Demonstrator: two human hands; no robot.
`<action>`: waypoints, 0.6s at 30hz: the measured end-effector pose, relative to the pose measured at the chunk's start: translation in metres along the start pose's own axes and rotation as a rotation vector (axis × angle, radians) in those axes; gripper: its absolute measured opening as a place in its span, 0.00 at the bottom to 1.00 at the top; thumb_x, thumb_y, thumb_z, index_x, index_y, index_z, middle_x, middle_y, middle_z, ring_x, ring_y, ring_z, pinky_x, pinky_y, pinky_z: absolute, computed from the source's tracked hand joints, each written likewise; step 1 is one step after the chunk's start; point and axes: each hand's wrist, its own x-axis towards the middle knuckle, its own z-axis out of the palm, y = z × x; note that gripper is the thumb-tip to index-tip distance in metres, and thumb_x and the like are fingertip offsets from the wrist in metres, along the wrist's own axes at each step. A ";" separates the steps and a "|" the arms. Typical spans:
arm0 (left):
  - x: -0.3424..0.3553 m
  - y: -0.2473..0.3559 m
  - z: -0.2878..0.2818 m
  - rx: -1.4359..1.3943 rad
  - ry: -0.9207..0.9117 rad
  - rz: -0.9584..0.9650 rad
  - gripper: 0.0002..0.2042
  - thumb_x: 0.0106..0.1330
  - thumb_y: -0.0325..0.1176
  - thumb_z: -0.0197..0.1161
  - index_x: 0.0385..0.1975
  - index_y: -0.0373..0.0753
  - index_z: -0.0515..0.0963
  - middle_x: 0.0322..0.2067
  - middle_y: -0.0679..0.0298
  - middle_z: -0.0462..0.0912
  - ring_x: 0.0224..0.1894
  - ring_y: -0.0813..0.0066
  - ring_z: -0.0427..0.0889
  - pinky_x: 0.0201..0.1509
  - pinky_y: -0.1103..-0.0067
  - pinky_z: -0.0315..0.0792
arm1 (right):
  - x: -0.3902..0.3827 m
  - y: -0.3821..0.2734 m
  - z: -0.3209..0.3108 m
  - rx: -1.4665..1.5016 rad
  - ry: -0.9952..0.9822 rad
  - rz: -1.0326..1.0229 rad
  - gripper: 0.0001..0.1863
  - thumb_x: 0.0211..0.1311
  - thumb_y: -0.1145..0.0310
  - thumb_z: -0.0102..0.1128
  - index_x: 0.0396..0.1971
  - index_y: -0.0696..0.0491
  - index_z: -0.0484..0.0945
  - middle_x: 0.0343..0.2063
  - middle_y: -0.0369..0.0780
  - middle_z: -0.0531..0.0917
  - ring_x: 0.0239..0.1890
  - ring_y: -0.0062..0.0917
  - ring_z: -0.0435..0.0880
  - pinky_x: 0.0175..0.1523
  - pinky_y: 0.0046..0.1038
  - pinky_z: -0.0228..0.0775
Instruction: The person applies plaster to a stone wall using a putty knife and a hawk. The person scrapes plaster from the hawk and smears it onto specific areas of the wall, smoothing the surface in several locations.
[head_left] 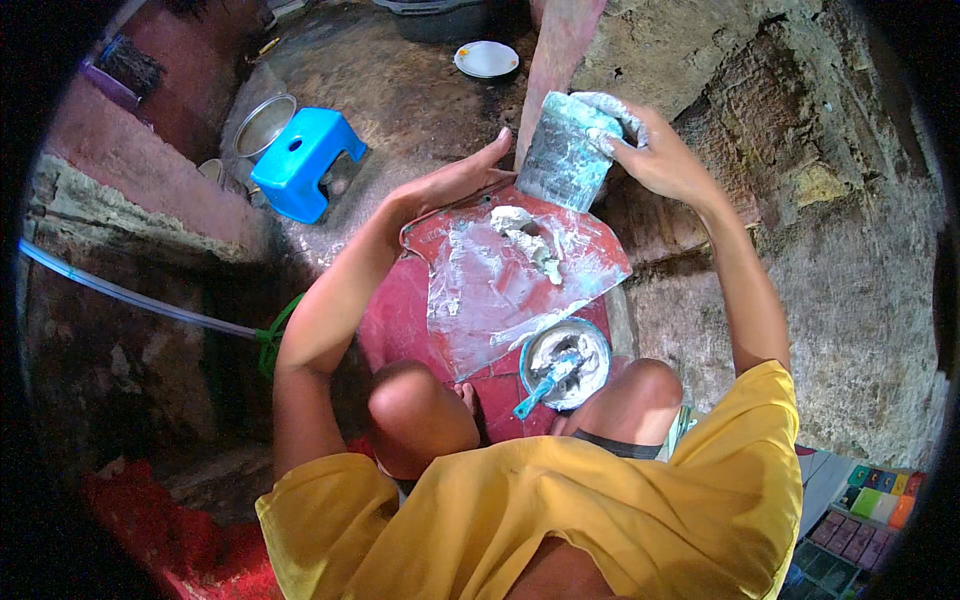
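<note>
My right hand (645, 145), its fingers smeared white, grips a flat rectangular blue-grey spreader (562, 155) by its upper right edge. White paste streaks its face, and its lower edge hangs over the far rim of a red board (600, 245). On the board lies a lump of white paste (525, 240) among thin white smears. My left hand (455, 183) is at the board's far left corner, fingers stretched out; whether it touches the board I cannot tell. Near my knees stands a bowl (523, 362) of white paste with a blue-handled scraper (545, 388) in it.
A blue plastic stool (300, 165) and a metal basin (262, 125) stand at the far left. Farther off are a white plate (486, 58) and a dark tub (435, 20). A rough wall (800, 250) rises close on my right. A pale hose (140, 300) runs at the left.
</note>
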 end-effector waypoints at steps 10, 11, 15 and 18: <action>0.050 -0.056 -0.038 -0.001 -0.056 0.096 0.30 0.61 0.54 0.28 0.52 0.34 0.57 0.50 0.57 0.63 0.48 0.70 0.66 0.53 0.77 0.61 | 0.000 0.042 0.051 0.423 -0.367 0.181 0.18 0.50 0.77 0.46 0.45 0.59 0.66 0.36 0.34 0.74 0.37 0.16 0.69 0.45 0.19 0.61; 0.048 -0.060 -0.041 0.019 -0.052 0.077 0.29 0.61 0.53 0.29 0.52 0.34 0.57 0.50 0.57 0.63 0.48 0.70 0.66 0.53 0.77 0.61 | 0.000 0.044 0.054 0.402 -0.394 0.166 0.18 0.51 0.77 0.46 0.45 0.59 0.66 0.37 0.34 0.74 0.37 0.16 0.69 0.45 0.19 0.60; 0.030 -0.059 -0.035 -0.076 0.010 0.004 0.26 0.62 0.50 0.35 0.49 0.35 0.61 0.47 0.58 0.67 0.45 0.73 0.69 0.51 0.78 0.64 | -0.001 0.049 0.060 0.453 -0.376 0.151 0.18 0.51 0.77 0.46 0.45 0.59 0.66 0.37 0.34 0.74 0.37 0.15 0.69 0.43 0.18 0.62; 0.030 -0.087 -0.064 -0.361 0.015 -0.091 0.22 0.62 0.47 0.39 0.45 0.35 0.67 0.40 0.61 0.73 0.38 0.77 0.74 0.45 0.80 0.69 | 0.002 0.051 0.055 0.487 -0.271 0.278 0.18 0.50 0.77 0.46 0.44 0.58 0.67 0.37 0.34 0.74 0.36 0.15 0.70 0.40 0.17 0.63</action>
